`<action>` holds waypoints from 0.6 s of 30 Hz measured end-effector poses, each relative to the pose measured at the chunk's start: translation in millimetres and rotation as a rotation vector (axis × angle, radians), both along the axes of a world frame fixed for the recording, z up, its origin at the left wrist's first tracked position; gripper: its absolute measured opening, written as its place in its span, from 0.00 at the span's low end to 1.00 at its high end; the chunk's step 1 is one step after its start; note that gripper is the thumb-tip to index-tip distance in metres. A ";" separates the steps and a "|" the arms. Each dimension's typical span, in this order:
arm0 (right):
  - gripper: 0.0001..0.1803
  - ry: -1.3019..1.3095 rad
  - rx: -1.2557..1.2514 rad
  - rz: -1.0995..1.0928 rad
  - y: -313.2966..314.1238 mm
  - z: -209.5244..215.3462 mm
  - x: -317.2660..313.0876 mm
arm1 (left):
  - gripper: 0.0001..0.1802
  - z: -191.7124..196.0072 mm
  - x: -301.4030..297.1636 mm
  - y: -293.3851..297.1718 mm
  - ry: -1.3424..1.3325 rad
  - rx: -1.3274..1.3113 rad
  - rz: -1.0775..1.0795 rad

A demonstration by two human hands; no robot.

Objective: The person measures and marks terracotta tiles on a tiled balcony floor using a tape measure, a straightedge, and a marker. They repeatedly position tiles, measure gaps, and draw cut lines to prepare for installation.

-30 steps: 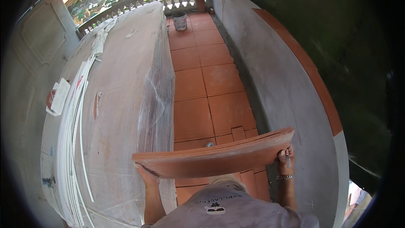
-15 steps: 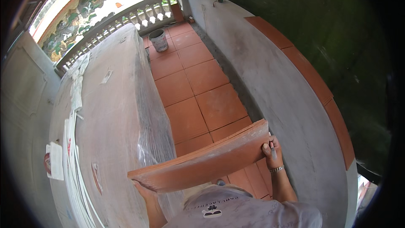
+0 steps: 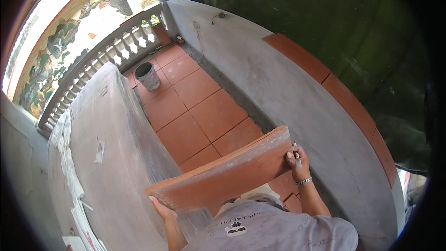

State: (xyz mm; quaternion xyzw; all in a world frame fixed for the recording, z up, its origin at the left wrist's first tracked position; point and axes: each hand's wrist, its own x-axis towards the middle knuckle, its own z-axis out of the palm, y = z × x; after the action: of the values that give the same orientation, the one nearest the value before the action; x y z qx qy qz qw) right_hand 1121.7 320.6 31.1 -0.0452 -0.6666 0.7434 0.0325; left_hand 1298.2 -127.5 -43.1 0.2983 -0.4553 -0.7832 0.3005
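A large terracotta floor tile [image 3: 223, 172], its edge dusted grey, is tilted in front of me. Layer-like lines along its upper edge leave unclear whether it is one tile or two together. My left hand [image 3: 163, 210] grips the lower left corner, thumb on the near face and other fingers hidden behind. At the right end, my right hand [image 3: 301, 166] is closed around the edge. A slim pen-like tool [image 3: 298, 158], red and pale grey, is tucked in that same hand. Beneath the tile lie laid terracotta floor tiles [image 3: 211, 114].
To the left stands a big bulk under plastic film [image 3: 125, 158], with white strips [image 3: 83, 232] on it. A low grey wall [image 3: 278, 88] runs along the right, with tiles [image 3: 348, 102] on top. A bucket [image 3: 147, 76] stands near the balustrade [image 3: 111, 49].
My view has swung to the right, so the bucket and balustrade sit lower and farther left. Both hands keep hold of the tile, which is now tilted more steeply, right end higher.
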 end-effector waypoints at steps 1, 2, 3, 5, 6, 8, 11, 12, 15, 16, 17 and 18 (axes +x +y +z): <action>0.21 0.003 -0.008 -0.019 -7.4 -2.8 -19.4 | 0.40 -0.3 -27.8 -10.1 0.021 -0.024 -0.023; 0.20 0.004 -0.016 -0.037 -12.0 -6.9 -36.6 | 0.40 -2.3 -54.2 -18.6 0.000 -0.033 -0.023; 0.20 -0.003 -0.028 -0.049 -18.4 -11.8 -56.4 | 0.40 -5.9 -85.0 -30.4 0.012 -0.054 -0.037; 0.19 -0.012 -0.050 -0.062 -29.1 -23.3 -104.5 | 0.40 -14.2 -144.3 -48.0 0.009 -0.086 -0.049; 0.18 -0.010 -0.040 -0.076 -33.8 -30.0 -130.8 | 0.40 -19.0 -175.2 -55.3 -0.009 -0.095 -0.048; 0.17 -0.012 -0.031 -0.102 -45.5 -43.6 -185.0 | 0.39 -21.8 -226.6 -63.5 -0.051 -0.084 -0.048; 0.14 -0.086 0.050 -0.185 -63.2 -45.2 -274.7 | 0.38 -7.0 -321.9 -71.7 -0.060 -0.040 -0.090; 0.14 -0.082 0.020 -0.169 -66.4 -42.7 -300.2 | 0.38 -1.6 -348.9 -75.2 -0.055 -0.038 -0.116; 0.12 -0.086 -0.003 -0.160 -84.1 -36.0 -380.8 | 0.38 8.1 -427.9 -93.0 -0.063 -0.045 -0.127; 0.11 -0.076 0.006 -0.164 -89.7 -31.7 -399.0 | 0.38 9.6 -445.1 -96.4 -0.041 -0.042 -0.133; 0.11 -0.074 -0.001 -0.164 -94.8 -29.7 -422.4 | 0.37 9.8 -468.0 -101.4 -0.043 -0.029 -0.132; 0.11 -0.063 0.004 -0.164 -101.3 -29.1 -445.6 | 0.37 9.1 -492.6 -109.8 -0.021 -0.018 -0.147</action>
State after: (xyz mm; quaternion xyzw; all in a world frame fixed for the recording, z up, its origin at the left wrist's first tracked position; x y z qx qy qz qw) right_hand 676.2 219.3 2.0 -0.1230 -0.6628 0.7351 0.0723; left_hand 805.5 -237.3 -34.0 0.2695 -0.4860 -0.7959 0.2403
